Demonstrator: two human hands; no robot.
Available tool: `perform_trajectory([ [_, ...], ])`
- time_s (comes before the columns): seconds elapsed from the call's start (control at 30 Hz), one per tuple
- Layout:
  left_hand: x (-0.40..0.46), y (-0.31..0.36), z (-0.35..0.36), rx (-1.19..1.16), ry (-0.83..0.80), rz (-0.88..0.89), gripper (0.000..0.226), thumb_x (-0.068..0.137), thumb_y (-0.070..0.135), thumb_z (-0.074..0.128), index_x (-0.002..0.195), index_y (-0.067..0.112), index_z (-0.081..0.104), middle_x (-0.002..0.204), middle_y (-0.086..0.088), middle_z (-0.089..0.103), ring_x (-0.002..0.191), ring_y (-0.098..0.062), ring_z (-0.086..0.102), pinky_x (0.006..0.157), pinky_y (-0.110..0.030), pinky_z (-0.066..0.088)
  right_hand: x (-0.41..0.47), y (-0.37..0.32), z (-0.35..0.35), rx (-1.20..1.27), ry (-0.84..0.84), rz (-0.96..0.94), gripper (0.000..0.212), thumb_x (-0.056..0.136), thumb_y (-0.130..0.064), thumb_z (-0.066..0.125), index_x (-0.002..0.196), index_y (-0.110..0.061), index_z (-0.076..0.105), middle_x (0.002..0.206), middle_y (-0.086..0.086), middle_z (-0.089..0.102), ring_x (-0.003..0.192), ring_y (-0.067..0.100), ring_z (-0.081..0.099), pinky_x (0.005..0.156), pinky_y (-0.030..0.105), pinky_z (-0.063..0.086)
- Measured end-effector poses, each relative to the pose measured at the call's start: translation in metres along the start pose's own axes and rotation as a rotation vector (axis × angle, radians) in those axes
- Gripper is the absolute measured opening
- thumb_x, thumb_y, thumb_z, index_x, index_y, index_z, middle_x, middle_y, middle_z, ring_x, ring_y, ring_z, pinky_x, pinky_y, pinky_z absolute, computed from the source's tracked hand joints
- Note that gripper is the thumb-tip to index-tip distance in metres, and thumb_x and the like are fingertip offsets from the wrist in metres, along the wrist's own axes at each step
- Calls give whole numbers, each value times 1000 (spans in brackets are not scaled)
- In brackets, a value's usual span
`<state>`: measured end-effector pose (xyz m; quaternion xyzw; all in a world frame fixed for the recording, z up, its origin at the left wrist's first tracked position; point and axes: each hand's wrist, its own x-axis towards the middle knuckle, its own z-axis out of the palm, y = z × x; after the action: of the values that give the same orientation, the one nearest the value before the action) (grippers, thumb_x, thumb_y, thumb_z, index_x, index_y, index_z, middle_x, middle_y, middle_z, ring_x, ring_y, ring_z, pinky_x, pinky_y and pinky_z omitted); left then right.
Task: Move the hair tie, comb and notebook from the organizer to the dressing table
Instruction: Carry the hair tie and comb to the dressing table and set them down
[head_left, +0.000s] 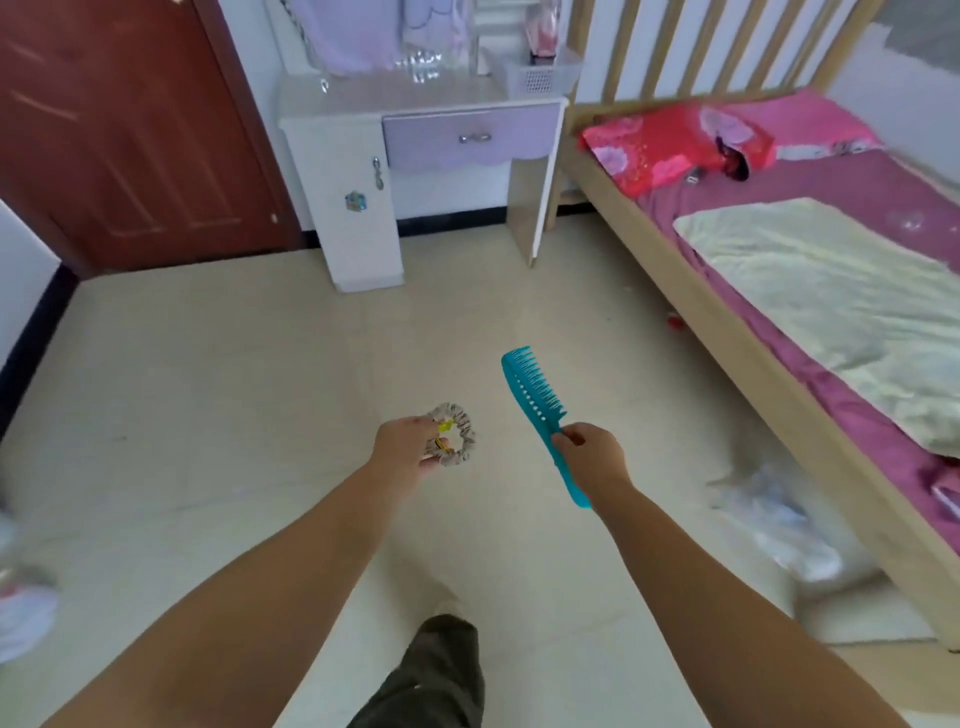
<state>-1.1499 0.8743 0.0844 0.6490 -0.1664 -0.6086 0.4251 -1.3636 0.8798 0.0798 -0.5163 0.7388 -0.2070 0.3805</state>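
Hair tie (453, 434) in left hand (402, 447), comb (535, 408) in right hand (592, 457)

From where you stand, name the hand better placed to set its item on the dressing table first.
Neither hand clearly: left hand holds the hair tie, right hand the comb, both equally short of the dressing table.

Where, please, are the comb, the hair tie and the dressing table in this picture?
comb (531, 393): head view, on the teal spine beside the teeth, above the right hand.
hair tie (464, 427): head view, on the grey ruffled fabric loop, right of the left hand.
dressing table (436, 137): head view, on the lilac drawer front.
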Motion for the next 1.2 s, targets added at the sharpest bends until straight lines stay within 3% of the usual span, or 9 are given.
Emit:
perform_trajectory([
  [0.13,74,80,22,-59,-6,9,13,79,-2,62,69,4,59,65,-13,58,59,-21,56,38,-24,52,94,-63,0,62,-9,11,21,87,-21,52,97,-12,68,84,6,63,66,15,50,54,23,36],
  [0.3,175,160,59,-58,-12,15,5,83,-2,60,79,1,62,68,-13,57,62,-21,56,38,-25,52,215,-118,-1,29,-6,-7,24,89,-23,50,102,-14,67,84,0,59,63,9,48,54,21,35],
  [0.47,294,249,112,-77,-23,60,11,84,-6,54,91,1,60,70,-12,55,62,-20,54,40,-24,53,365,-176,-5,-3,-7,-64,27,90,-25,49,106,-13,66,89,0,60,70,12,50,65,26,37],
  [0.6,383,331,151,-76,21,65,13,85,-5,52,91,2,60,71,-11,54,63,-19,53,40,-24,53,486,-237,-19,-77,-51,-123,26,90,-25,50,104,-12,67,88,0,59,70,11,50,60,23,36],
  [0.73,461,405,166,-73,65,109,17,83,-5,50,75,7,60,62,-9,50,57,-17,51,49,-29,55,593,-305,-24,-106,-89,-150,24,90,-24,50,103,-12,67,87,0,60,68,12,51,59,23,37],
  [0.9,571,490,177,-115,95,128,19,84,-6,49,88,5,63,59,-8,49,56,-17,49,45,-26,53,722,-380,-4,-73,-118,-161,21,90,-24,51,98,-13,67,76,-5,56,61,7,50,52,20,35],
  [0.97,624,529,188,-103,74,146,18,83,-7,47,88,3,62,61,-10,49,56,-18,47,42,-24,52,781,-410,7,-67,-113,-156,21,90,-24,51,96,-11,66,79,-1,58,60,7,49,51,20,35],
  [1.07,697,593,204,-83,46,160,22,84,-9,48,71,5,59,59,-11,48,54,-20,47,38,-22,50,867,-458,23,7,-101,-124,22,89,-19,51,96,-6,67,81,5,61,63,15,53,56,25,40],
  [1.2,776,677,223,-9,35,142,23,85,-7,49,69,8,57,60,-10,47,53,-18,47,37,-23,51,956,-519,36,20,-93,-79,23,89,-16,49,95,-3,67,84,10,63,68,22,55,62,28,41],
])
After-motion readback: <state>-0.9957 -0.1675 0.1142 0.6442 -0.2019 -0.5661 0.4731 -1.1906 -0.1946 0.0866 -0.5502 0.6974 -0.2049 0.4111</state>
